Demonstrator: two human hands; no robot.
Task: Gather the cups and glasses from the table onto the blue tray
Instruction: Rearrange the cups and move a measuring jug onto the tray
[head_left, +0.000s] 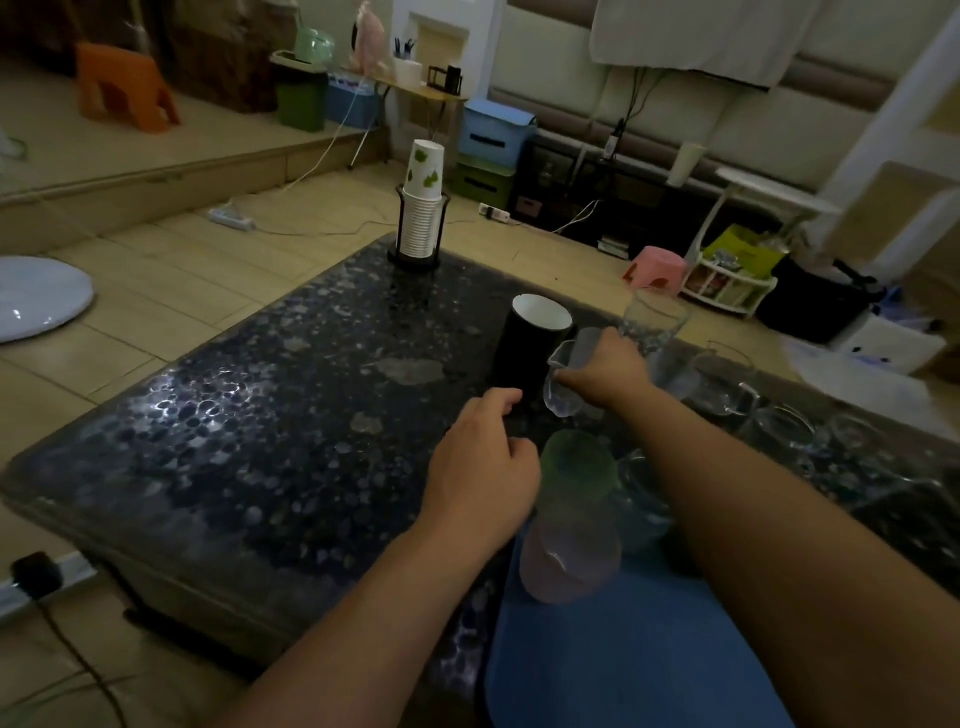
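A blue tray (623, 660) lies at the near edge of the dark pebbled table (260, 415). On its far end stand a frosted green-topped cup (571, 519) and a clear glass (641, 499). My right hand (605, 371) is shut on a small clear glass (563, 395), tilted, lifted beside a black cup with a white inside (530, 345). My left hand (483, 467) hovers with curled fingers left of the frosted cup, holding nothing. A tall clear glass (654, 319) stands behind my right hand.
More clear glasses (779, 431) line the table's right side. A holder with stacked paper cups (421, 218) stands at the far corner. On the floor around are a pink stool (657, 267), cables, boxes and a white lid.
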